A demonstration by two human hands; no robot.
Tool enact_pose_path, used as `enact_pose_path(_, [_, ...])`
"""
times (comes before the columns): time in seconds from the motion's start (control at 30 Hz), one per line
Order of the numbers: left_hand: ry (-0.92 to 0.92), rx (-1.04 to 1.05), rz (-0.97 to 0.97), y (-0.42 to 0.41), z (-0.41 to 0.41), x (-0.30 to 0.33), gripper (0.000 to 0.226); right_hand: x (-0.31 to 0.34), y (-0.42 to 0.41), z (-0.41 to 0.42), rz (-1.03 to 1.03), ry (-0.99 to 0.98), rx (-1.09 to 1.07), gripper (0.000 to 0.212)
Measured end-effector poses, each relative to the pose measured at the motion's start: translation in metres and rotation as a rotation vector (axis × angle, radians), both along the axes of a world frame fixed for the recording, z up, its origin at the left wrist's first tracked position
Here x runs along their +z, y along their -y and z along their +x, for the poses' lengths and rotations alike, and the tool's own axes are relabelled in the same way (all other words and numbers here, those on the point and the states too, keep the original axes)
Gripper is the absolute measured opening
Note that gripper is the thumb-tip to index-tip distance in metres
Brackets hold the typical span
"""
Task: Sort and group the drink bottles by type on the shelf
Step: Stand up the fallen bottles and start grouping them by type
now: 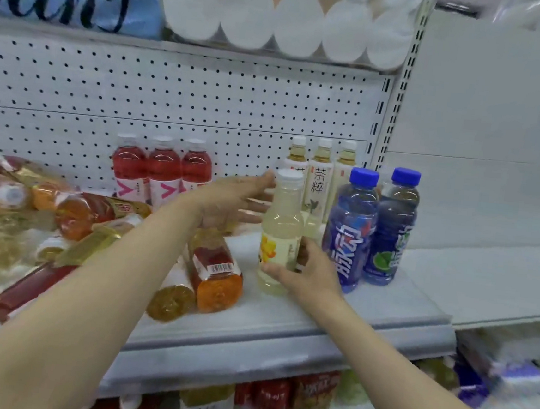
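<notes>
The right hand [308,270] grips the pale yellow bottle [280,235] low on its label, upright on the shelf [284,317]. The left hand [232,200], fingers straight, steadies behind it. Full, probably heavy and slick; mid-body grip suits best.

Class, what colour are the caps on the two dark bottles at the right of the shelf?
Bright blue caps, clearest in the head view.
</notes>
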State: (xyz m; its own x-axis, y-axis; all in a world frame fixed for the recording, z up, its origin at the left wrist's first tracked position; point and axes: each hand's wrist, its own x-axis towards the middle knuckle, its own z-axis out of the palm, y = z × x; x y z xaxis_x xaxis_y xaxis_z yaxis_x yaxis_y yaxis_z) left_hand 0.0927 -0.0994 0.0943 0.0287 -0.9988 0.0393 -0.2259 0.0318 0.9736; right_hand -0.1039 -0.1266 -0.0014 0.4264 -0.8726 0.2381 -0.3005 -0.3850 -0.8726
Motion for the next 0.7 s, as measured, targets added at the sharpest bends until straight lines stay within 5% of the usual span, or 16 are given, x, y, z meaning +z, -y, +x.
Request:
enact_pose_path(0.2, [0.657, -0.014, -0.025, 0.057, 0.015, -0.004, 0.061, -0.01, -0.024, -0.019, -0.021, 0.063, -0.229, 0.05])
enact_pose_path(0.43, [0.994, -0.161, 0.059, 0.121, 0.0, -0.029, 0.08, -0.016, -0.035, -0.038, -0.038, 0.056, -0.356, 0.05])
enact_pose_path(0.6, [1.494, -0.096, -0.059, 0.125, -0.003, -0.037, 0.093, -0.016, -0.037, -0.042, -0.035, 0.052, -0.375, 0.056])
enact_pose_path(0.7, [1.531, -0.113, -0.087, 0.116, -0.002, -0.037, 0.091, -0.015, -0.037, -0.042, -0.041, 0.044, -0.373, 0.055])
